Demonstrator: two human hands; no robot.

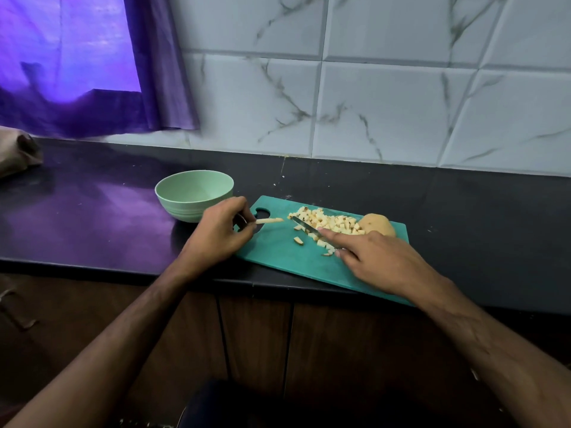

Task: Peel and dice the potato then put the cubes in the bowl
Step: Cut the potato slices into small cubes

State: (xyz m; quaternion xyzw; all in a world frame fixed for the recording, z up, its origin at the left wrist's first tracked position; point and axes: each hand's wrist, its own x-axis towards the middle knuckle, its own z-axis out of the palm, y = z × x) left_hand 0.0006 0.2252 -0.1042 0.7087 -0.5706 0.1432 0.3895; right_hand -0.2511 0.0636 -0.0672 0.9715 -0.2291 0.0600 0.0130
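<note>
A teal cutting board [290, 257] lies on the dark counter. On it sits a heap of diced potato cubes [332, 223], with a few loose cubes in front, and a larger potato piece [378, 225] at the board's right end. My left hand [221, 234] pinches a thin potato strip [268, 221] over the board's handle hole. My right hand [377, 261] grips a knife [304, 226]; its index finger lies along the blade, whose tip points left by the cubes. A pale green bowl [194, 194] stands left of the board and looks empty.
The counter's front edge [123, 270] runs below my hands, with brown cabinet doors under it. A marble-tiled wall stands close behind the board. A purple curtain [92, 72] hangs at the back left, and a brown bundle [18, 152] lies at the far left.
</note>
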